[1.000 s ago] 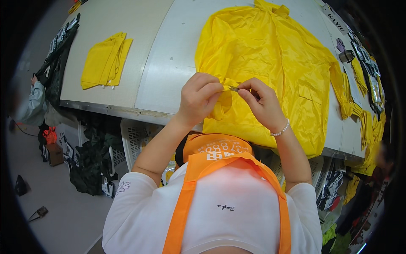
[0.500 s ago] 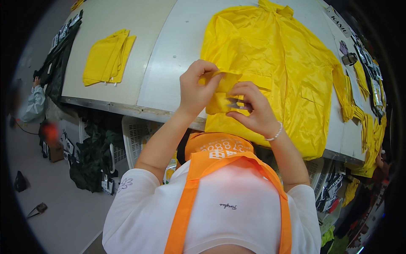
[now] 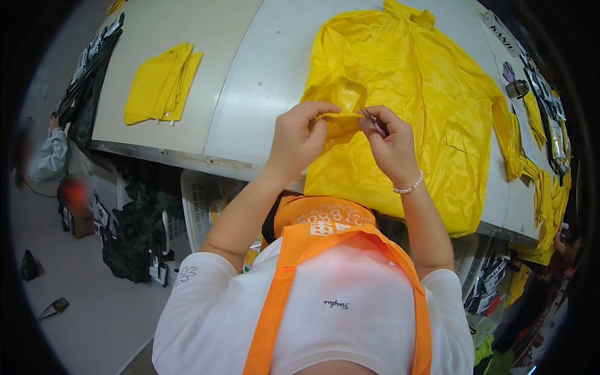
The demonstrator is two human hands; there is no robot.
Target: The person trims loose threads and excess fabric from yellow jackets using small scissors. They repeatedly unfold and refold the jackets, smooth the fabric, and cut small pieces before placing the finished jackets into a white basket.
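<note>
A yellow rain jacket [image 3: 390, 69] lies spread on the table, collar at the far side. My left hand [image 3: 295, 136] is closed on a raised fold of its left part, which stretches across toward my other hand. In my right hand [image 3: 395, 140] is a small metal tool that looks like thread snips [image 3: 374, 120], partly covered by the fingers. Its tip is close to the lifted cloth, and my right fingertips are at that edge too. Whether the blades touch the fabric I cannot make out.
A folded yellow stack [image 3: 156, 87] lies at the left of the table [image 3: 234, 125]. Dark garments [image 3: 94, 87] hang over its left end. More yellow cloth [image 3: 540, 187] and a small metal cup [image 3: 517, 88] are at the right. A white basket [image 3: 194, 206] stands below the front edge.
My right hand has moved slightly up and right, bringing the snips to the fabric's edge. The raised cloth is now drawn out between both hands.
</note>
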